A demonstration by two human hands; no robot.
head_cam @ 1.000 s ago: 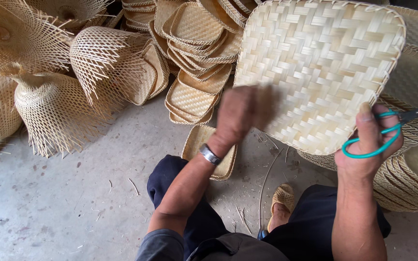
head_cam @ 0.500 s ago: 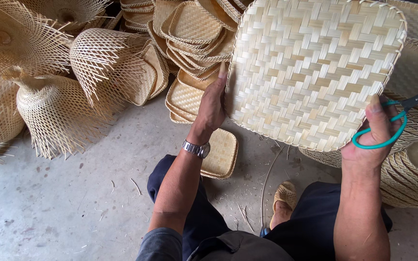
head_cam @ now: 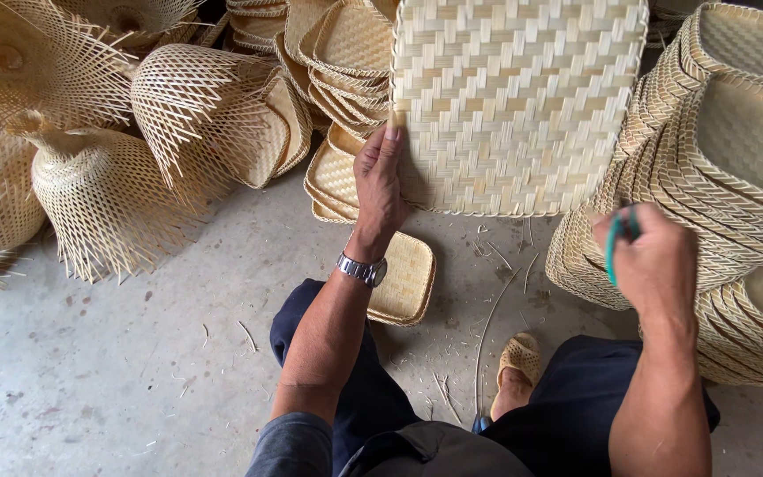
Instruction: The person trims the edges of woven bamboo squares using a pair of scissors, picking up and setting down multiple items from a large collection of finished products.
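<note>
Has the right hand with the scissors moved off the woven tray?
Yes. The right hand has left the woven tray and dropped lower right, against the stacked baskets.

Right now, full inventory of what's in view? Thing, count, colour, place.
Woven tray: one, pale straw, held up at top centre by its left edge.
Small tray: one, straw, flat on the floor under the left wrist.
Tray stacks: one leaning pile at top centre, one tall stack at right; counts too dense to tell.
Unfinished baskets with loose strips: several, straw, left side.
Scissors: one pair, teal handle, mostly hidden in the right hand.
Floor: grey concrete with scattered straw trimmings.
Sandal: one, woven tan, bottom centre.
Wristwatch: one, silver, left wrist.
Left hand: grip on the tray's edge.
Right hand: grip on the scissors.
</note>
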